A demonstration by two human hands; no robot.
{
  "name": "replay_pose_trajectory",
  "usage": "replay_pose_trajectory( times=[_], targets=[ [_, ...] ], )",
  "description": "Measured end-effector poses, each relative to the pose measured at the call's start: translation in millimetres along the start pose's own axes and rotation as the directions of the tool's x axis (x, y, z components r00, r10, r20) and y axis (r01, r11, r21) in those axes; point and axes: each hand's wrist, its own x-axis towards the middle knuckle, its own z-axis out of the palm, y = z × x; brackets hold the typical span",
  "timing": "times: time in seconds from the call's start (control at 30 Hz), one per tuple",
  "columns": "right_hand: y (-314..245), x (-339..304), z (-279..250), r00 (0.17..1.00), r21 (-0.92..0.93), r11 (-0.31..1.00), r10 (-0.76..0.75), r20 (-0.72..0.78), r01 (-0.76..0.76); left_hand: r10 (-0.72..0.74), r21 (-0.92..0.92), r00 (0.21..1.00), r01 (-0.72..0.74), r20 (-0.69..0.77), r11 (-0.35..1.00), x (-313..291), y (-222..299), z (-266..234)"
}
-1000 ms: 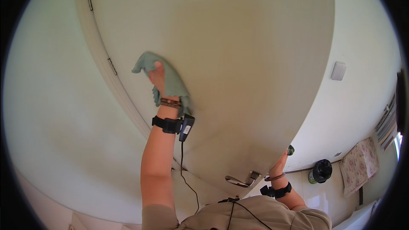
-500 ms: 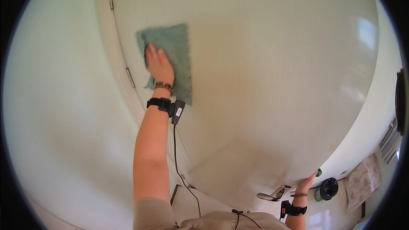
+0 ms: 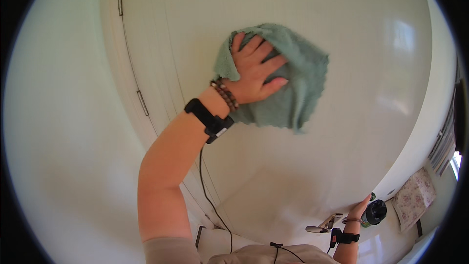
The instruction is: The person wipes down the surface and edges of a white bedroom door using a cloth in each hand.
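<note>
A green cloth (image 3: 305, 76) lies bunched against a pale door (image 3: 195, 0). My left hand (image 3: 256, 71) presses it to the door with fingers spread, and a fold of the cloth covers some fingertips. Beaded bracelets (image 3: 224, 95) and a black strap with a small device (image 3: 210, 120) circle my left wrist. At the lower right, my right hand (image 3: 360, 207) is at the door's edge, beside the metal door handle (image 3: 326, 225). Its fingers are mostly hidden, so its grip is unclear. Another black strap (image 3: 344, 236) is on that wrist.
Hinges (image 3: 142, 102) line the door's left side, next to a pale wall (image 3: 58, 117). Beyond the right edge are a black-lined bin (image 3: 376, 212) and a flowered fabric (image 3: 414, 199). A black cable (image 3: 210, 198) hangs from my left wrist.
My left hand has carried the cloth rightward across the door, and the cloth has become more rumpled. The fingers are spread wider. My right hand and the handle appear slightly farther right.
</note>
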Motion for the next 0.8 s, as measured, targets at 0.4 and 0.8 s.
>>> replay_pose_trajectory(
  times=[0.4, 0.8],
  targets=[
    [18, 4, -17, 1.0, 0.008, 1.0, -0.006, -0.009, 0.006, -0.864, -0.093, 0.379, 0.898, -0.331, 0.43, -62, -202, 47],
    [15, -10, -4, 0.978, -0.205, 0.977, -0.09, -0.189, 0.05, 0.067, -0.031, 0.946, -0.081, -0.316, 0.996, 40, -13, 8]
  ],
)
